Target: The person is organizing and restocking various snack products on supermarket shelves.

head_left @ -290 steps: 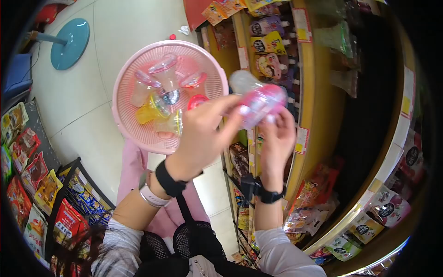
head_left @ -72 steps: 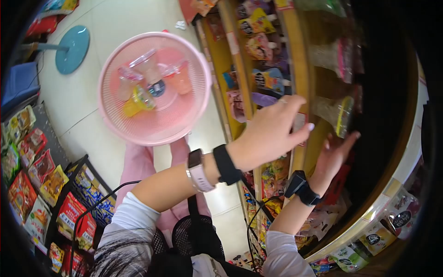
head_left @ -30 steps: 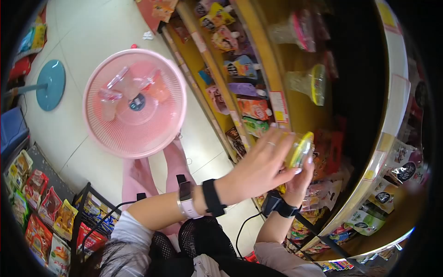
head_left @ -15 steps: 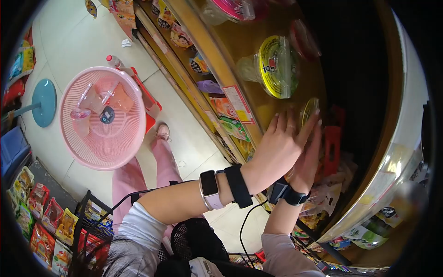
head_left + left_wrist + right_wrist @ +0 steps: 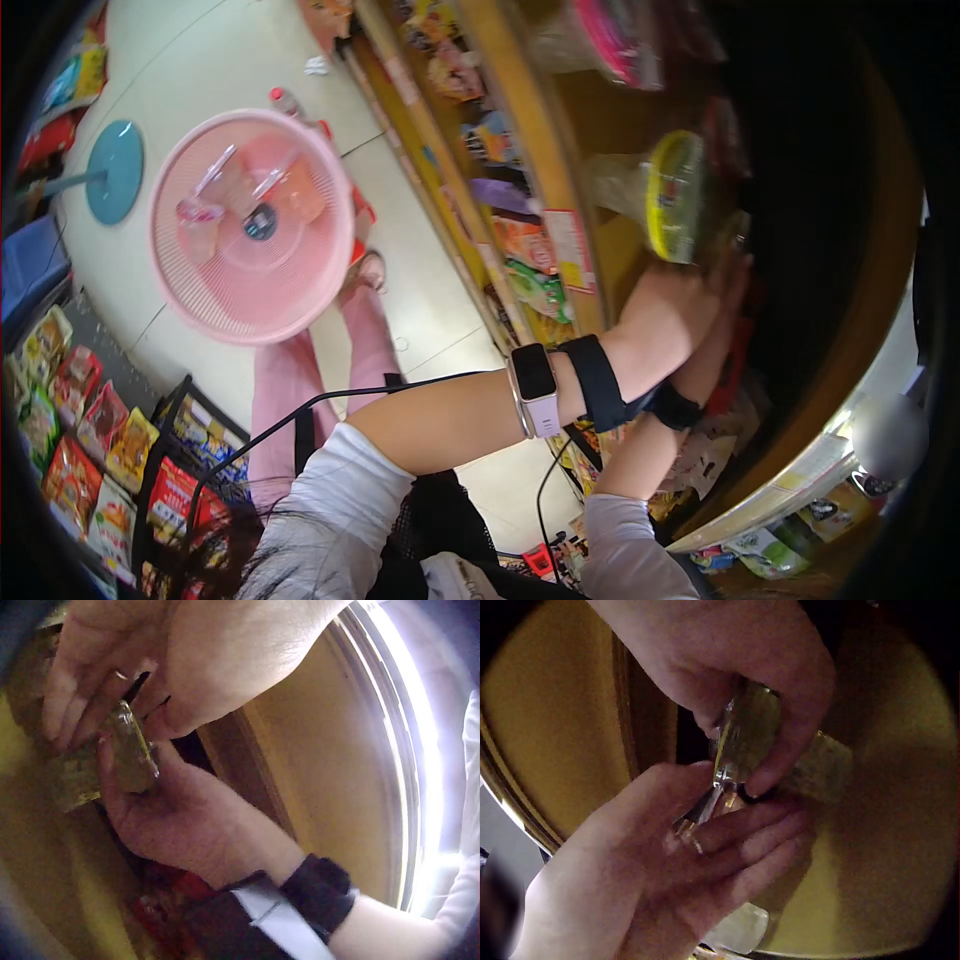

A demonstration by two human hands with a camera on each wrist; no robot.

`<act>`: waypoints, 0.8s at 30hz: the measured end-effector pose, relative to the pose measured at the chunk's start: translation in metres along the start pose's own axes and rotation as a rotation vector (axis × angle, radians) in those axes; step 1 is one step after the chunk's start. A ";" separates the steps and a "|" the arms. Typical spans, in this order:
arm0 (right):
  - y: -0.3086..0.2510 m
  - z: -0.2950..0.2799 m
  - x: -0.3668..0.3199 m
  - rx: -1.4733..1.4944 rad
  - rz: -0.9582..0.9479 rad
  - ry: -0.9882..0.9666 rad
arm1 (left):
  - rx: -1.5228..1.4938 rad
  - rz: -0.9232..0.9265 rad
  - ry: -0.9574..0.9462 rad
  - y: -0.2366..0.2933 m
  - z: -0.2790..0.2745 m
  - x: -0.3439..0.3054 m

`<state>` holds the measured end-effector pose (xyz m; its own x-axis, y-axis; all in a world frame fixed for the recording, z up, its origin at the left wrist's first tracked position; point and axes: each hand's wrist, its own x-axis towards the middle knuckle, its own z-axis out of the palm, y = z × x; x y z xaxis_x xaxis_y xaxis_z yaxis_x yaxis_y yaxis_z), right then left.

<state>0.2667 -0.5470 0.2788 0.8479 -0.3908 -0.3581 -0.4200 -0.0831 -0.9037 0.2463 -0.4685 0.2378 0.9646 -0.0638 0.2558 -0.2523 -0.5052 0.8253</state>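
Note:
Both hands are inside a wooden shelf around a clear plastic cup [image 5: 823,766] with a yellow-rimmed lid. My right hand [image 5: 780,652] grips the cup near its lid, thumb on one side and fingers on the other. My left hand [image 5: 665,315] lies alongside with its fingers straight; in the right wrist view its thumb meets the lid's edge. From the head view, the hands hide most of this cup. Just beyond them a yellow-lidded cup [image 5: 675,195] lies on its side on the shelf, and a pink-lidded cup [image 5: 612,40] lies farther up.
A pink basket [image 5: 172,290] holding several clear cups stands on the floor by the person's legs. Lower shelves carry snack pouches [image 5: 525,240]. A curved shelf edge [image 5: 800,470] borders the right side. A black cable [image 5: 300,410] runs past the left arm.
The yellow-topped cups have left the basket, and one lies on the shelf. A second ago the hands held a yellow-lidded cup near the shelf front; now they reach deeper in.

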 end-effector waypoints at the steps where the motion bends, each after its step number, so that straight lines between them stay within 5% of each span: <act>1: 0.007 0.004 -0.005 0.004 0.023 -0.023 | -0.022 0.090 0.085 -0.004 -0.007 -0.007; 9: 0.056 -0.004 -0.038 0.013 -0.267 0.484 | -0.354 0.061 0.020 -0.090 -0.086 -0.106; 13: 0.122 0.079 -0.114 -0.309 -0.383 0.189 | -0.283 -0.123 0.056 -0.151 -0.130 -0.157; 15: 0.147 0.145 -0.144 -0.438 -0.220 -0.258 | -0.298 -0.216 0.002 -0.180 -0.156 -0.177; 17: 0.170 0.205 -0.154 -0.330 -0.115 -0.473 | -0.275 -0.405 0.028 -0.209 -0.176 -0.197; 22: 0.210 0.317 -0.121 -0.596 -0.106 -0.513 | -0.080 -0.596 -0.011 -0.265 -0.227 -0.238; 24: 0.222 0.344 -0.107 -0.500 0.149 -0.588 | -0.076 -0.634 -0.002 -0.280 -0.243 -0.250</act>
<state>0.1935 -0.2085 0.0357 0.7444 0.1072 -0.6590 -0.5204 -0.5254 -0.6732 0.0573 -0.1023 0.0648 0.9284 0.2258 -0.2951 0.3632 -0.3828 0.8495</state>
